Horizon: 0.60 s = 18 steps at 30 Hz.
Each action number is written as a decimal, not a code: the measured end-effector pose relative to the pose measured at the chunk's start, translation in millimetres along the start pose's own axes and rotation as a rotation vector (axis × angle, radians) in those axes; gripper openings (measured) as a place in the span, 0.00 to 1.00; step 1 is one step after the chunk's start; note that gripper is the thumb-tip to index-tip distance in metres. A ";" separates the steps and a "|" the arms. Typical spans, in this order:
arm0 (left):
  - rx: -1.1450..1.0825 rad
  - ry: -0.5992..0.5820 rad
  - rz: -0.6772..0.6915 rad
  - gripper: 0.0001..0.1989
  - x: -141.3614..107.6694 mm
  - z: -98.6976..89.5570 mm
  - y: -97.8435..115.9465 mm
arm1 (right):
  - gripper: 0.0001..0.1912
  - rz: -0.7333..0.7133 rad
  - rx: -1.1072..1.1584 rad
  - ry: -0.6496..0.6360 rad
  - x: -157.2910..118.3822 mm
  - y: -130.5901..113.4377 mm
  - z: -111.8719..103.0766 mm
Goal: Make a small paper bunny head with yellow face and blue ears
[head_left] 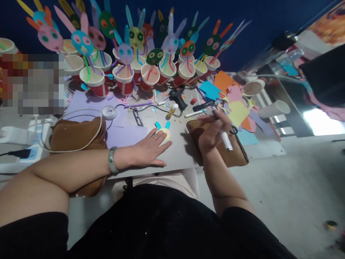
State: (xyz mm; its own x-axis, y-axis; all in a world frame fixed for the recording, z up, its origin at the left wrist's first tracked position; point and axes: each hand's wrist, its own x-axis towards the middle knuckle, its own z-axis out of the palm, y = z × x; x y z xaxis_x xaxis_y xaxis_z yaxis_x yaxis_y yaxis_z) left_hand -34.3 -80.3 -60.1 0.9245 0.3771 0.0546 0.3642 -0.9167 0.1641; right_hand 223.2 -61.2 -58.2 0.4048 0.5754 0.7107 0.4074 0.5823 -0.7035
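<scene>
My left hand [151, 148] lies flat on the grey tabletop with its fingers spread, the fingertips over the lower edge of a small yellow paper disc [165, 133]. Two blue paper ears [162, 125] stick up from that disc. In my right hand [215, 130] is a white marker [225, 141], its white end pointing down and its dark end up between the fingers. This hand is raised above a brown leather pouch [237, 153] at the right of the work area. A yellow-labelled glue bottle [171, 111] with a white cap is beyond the disc.
Red-and-white paper cups [99, 86] with paper rabbit figures line the back. A black glue gun [179, 98], a box cutter [137, 117] and coloured paper scraps [238, 110] lie before them. Purple sheets [115, 135], a cable and a brown cushion [77, 135] are at left.
</scene>
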 end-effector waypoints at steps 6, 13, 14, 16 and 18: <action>0.030 0.102 0.111 0.33 1.2 -10.9 0.6 | 0.20 0.584 0.250 0.157 50.5 -31.8 -63.4; -0.089 0.092 0.403 0.16 3.0 -21.6 5.2 | 0.12 -0.141 -0.181 -0.568 -20.7 -75.3 -41.8; -0.106 0.081 0.429 0.16 2.6 -22.4 6.5 | 0.11 -0.293 -0.295 -0.798 -28.2 -72.2 -35.1; -0.125 0.072 0.460 0.15 1.3 -24.3 8.9 | 0.10 -0.483 -0.500 -0.960 -34.3 -61.8 -25.9; -0.123 0.071 0.474 0.14 -0.1 -26.5 10.9 | 0.11 -0.582 -0.712 -0.975 -31.9 -51.1 -22.0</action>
State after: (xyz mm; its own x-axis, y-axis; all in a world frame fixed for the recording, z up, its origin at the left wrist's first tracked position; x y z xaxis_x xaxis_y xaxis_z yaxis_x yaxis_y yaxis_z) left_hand -33.4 -86.9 -32.2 0.9737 -0.0660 0.2180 -0.1149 -0.9687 0.2201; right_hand 207.5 -121.9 -45.0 -0.5955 0.6931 0.4063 0.7752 0.6285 0.0642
